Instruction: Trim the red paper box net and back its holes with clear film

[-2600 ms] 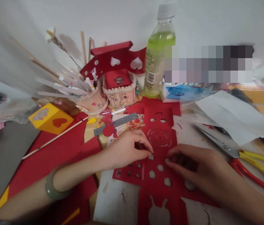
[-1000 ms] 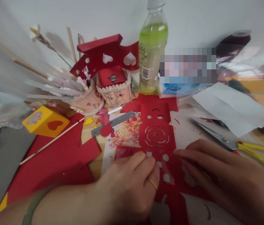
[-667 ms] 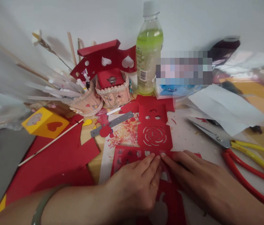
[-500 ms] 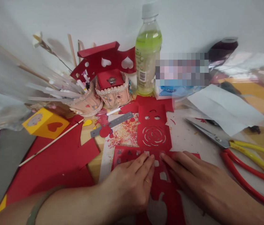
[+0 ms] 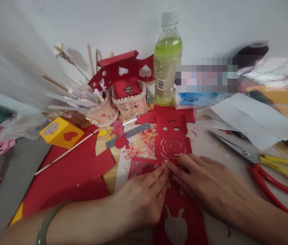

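A red paper cut-out (image 5: 172, 136) in a long cross-like layout lies flat on the table, with a face, a rose pattern and a fruit-shaped hole. My left hand (image 5: 146, 194) rests on it from the left, fingers stretched out and tips down near the middle. Coming from the right, my right hand (image 5: 197, 177) presses its extended index fingertip beside the left fingertips; its other fingers are partly bent. A tiny pale spot shows between the tips, too small to name. Small triangular cut-outs mark the left panel (image 5: 144, 165). My hands cover the rest of the middle.
Large scissors (image 5: 255, 160) lie open at the right. A green-drink bottle (image 5: 168, 58) and decorated cups (image 5: 131, 103) stand at the back. At the left are red sheets (image 5: 67, 180), a yellow paper box (image 5: 62, 132), a thin stick (image 5: 67, 152) and a grey ruler (image 5: 128, 135).
My right fingertip has slid up and left over the paper to meet the left fingertips. The lower fruit cut-out shows more fully. The view has shifted slightly left.
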Demonstrator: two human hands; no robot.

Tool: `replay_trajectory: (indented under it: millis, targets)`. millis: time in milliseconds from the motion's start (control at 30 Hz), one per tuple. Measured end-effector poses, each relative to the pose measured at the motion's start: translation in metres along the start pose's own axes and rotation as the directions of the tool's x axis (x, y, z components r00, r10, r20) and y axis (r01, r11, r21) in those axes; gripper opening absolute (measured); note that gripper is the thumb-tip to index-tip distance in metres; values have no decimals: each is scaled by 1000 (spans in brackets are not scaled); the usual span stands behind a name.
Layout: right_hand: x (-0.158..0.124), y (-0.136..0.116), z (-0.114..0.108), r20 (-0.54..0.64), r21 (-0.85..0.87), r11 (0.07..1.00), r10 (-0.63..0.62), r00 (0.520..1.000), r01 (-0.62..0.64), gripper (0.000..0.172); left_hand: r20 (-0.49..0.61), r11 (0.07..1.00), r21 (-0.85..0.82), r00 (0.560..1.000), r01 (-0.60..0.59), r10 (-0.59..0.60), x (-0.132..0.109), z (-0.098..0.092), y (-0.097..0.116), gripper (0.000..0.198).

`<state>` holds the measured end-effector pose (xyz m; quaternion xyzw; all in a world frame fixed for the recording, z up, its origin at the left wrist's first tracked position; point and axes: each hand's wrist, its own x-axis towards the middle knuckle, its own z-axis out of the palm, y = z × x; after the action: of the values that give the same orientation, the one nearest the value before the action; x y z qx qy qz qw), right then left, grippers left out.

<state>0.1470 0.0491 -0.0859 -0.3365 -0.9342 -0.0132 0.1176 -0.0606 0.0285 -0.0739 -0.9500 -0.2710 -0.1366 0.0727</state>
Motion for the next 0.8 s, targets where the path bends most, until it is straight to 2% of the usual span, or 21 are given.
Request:
replay_trajectory:
  millis: [167,367,533,800]
  targets:
    - [-2,5,-6,-12,-17,999,-48,999,48,33,35,1000,-21,999,10,-9,-3,1,-1,41]
    - [12,9,-7,11,14,999,-39,999,39,27,46,1000,1,999,-19,19,-5,1,-3,38]
    - [0,15,-10,26,-34,995,-88,996,89,39,49,1000,-11,999,1,0,-7,3,-3,37]
    - [9,12,-11,77,32,999,-33,997,31,26,67,999,13,997,-37,36,-8,2,-5,35]
